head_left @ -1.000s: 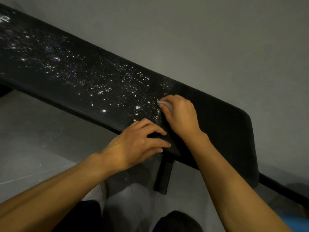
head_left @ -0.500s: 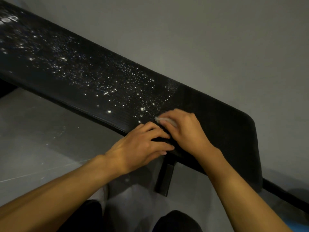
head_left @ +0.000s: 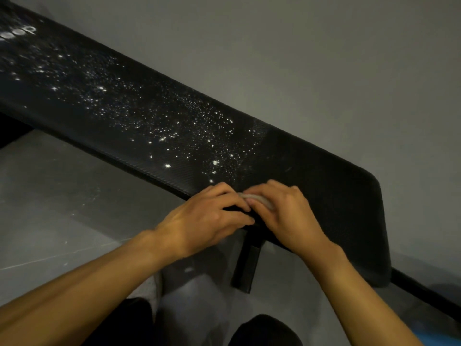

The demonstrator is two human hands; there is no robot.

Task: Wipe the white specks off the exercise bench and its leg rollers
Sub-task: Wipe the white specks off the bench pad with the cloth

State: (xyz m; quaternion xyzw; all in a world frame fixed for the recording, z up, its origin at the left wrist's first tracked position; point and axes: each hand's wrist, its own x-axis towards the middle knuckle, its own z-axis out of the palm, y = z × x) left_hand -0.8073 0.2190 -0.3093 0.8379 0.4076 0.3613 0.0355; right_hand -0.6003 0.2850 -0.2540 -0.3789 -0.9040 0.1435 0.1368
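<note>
A long black padded exercise bench [head_left: 324, 176] runs from upper left to lower right. White specks [head_left: 174, 131] cover its middle and left part; the right end looks dark and free of them. My right hand [head_left: 287, 213] grips a small pale cloth [head_left: 254, 198] at the bench's near edge. My left hand [head_left: 209, 218] lies beside it with curled fingers on that edge, its fingertips touching the right hand. No leg rollers are in view.
A black bench leg [head_left: 245, 265] drops to the grey floor [head_left: 62, 208] just under my hands. A black frame bar [head_left: 424, 290] runs off to the lower right. My dark-clothed knees [head_left: 264, 330] are at the bottom. A grey wall [head_left: 299, 58] stands behind the bench.
My right hand has drawn the cloth from the middle of the pad toward the near edge, meeting the left hand. Specks beside the hands are fewer than before.
</note>
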